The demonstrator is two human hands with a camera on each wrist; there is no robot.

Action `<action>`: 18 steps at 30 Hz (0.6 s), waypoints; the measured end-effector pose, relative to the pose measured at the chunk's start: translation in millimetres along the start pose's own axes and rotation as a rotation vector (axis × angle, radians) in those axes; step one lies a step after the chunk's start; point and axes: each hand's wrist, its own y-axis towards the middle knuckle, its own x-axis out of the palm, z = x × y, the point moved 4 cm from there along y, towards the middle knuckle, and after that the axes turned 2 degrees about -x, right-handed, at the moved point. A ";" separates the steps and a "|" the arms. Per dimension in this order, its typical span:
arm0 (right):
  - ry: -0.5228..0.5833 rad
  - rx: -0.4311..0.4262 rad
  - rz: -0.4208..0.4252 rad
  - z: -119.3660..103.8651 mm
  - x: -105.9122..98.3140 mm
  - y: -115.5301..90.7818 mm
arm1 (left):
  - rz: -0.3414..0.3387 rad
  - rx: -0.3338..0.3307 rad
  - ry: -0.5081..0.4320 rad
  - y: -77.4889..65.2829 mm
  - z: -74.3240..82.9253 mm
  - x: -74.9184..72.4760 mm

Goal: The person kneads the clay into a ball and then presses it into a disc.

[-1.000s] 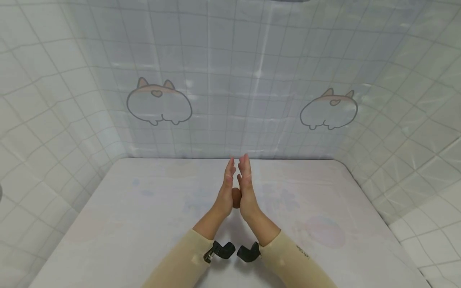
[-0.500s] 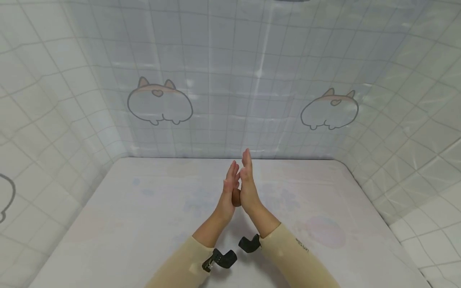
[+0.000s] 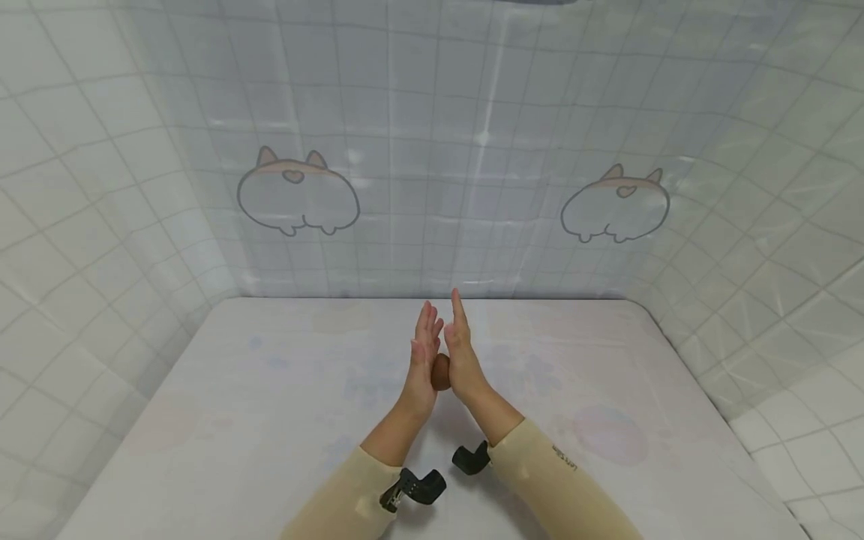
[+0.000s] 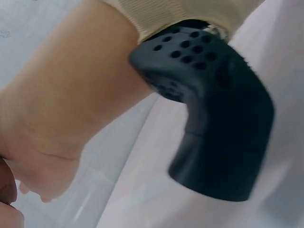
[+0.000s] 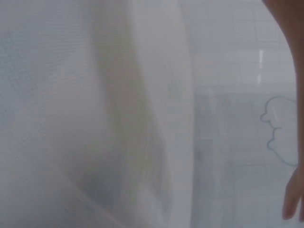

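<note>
Both palms face each other above the middle of the table, pressing a small brown rounded lump that looks like modelling clay between them. My left hand is on its left side, and its fingers point away from me, nearly straight. On the other side my right hand lies flat against it with straight fingers. Part of the lump is hidden by the palms. In the left wrist view a piece of the brown lump shows at the left edge, by the left palm. The right wrist view catches only a sliver of hand.
A pale, faintly patterned tabletop lies under the hands. Grid-patterned sheeting with printed animal shapes rises behind and at both sides. Black wrist camera mounts stick out from both beige sleeves, close to each other.
The palms have slid against each other: the left forearm has drawn slightly toward me while the right has gone slightly forward. The lump stays between them and shows a rounder outline.
</note>
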 end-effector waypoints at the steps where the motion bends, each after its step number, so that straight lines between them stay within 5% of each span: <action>1: 0.015 0.004 -0.012 1.5 0.7 -0.7 | 0.006 0.001 0.012 0.4 0.0 -0.5; 9: 0.159 0.028 -0.158 0.4 9.7 -14.3 | 0.031 0.059 0.064 10.2 5.2 -3.6; 13: 0.094 -0.060 -0.141 -7.1 9.7 -16.8 | 0.046 0.072 0.091 18.4 7.4 -6.6; 18: 0.141 -0.105 -0.131 -12.2 9.9 -17.5 | 0.069 0.016 0.145 23.8 4.4 -13.5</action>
